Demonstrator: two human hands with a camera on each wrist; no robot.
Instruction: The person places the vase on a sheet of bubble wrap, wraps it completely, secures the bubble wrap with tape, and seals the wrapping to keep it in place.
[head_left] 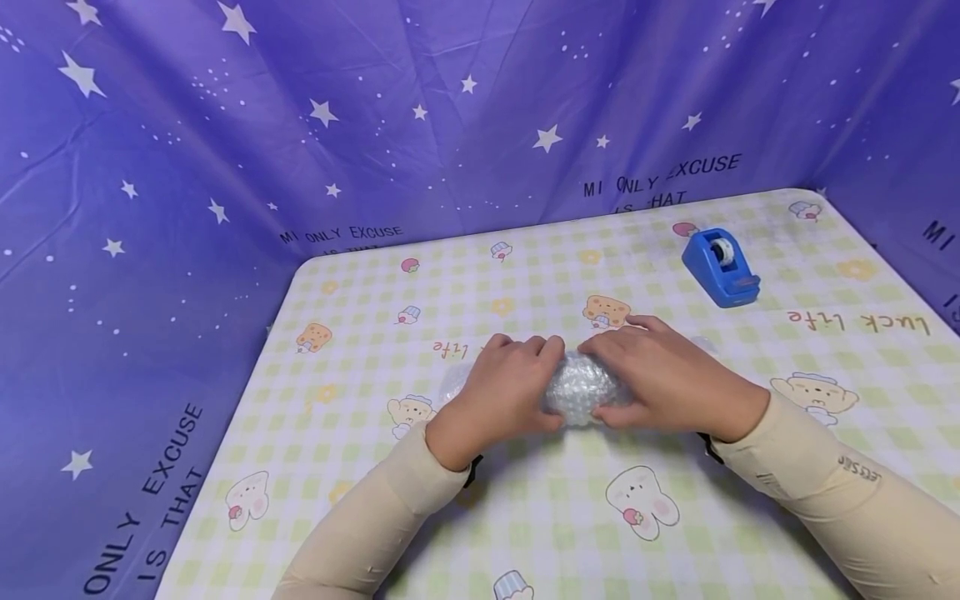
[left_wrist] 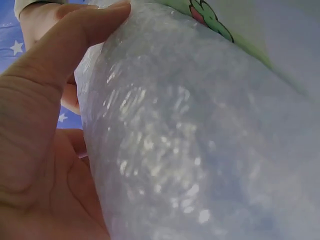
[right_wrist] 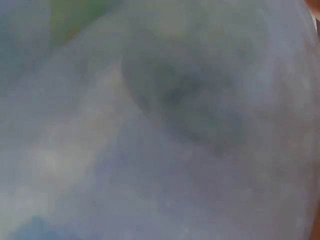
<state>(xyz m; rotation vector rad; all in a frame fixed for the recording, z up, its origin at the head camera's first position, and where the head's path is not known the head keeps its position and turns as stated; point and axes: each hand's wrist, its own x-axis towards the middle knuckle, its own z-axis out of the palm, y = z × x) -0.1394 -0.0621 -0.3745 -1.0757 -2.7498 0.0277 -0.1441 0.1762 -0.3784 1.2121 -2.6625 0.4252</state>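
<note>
A roll of clear bubble wrap lies across the middle of the table in the head view, its ends showing past both hands. My left hand grips it from the left, fingers over the far side and thumb at the near side. From the right, my right hand holds it the same way. Close up in the left wrist view, the shiny bubble wrap fills most of the picture, with the thumb along its edge. The right wrist view is blurred by the wrap near the lens; whatever lies inside is hidden.
A blue tape dispenser with a roll of tape stands toward the back right of the table. A green-and-white checked cloth with cartoon prints covers the table. Purple star-patterned curtains hang behind it and along both sides.
</note>
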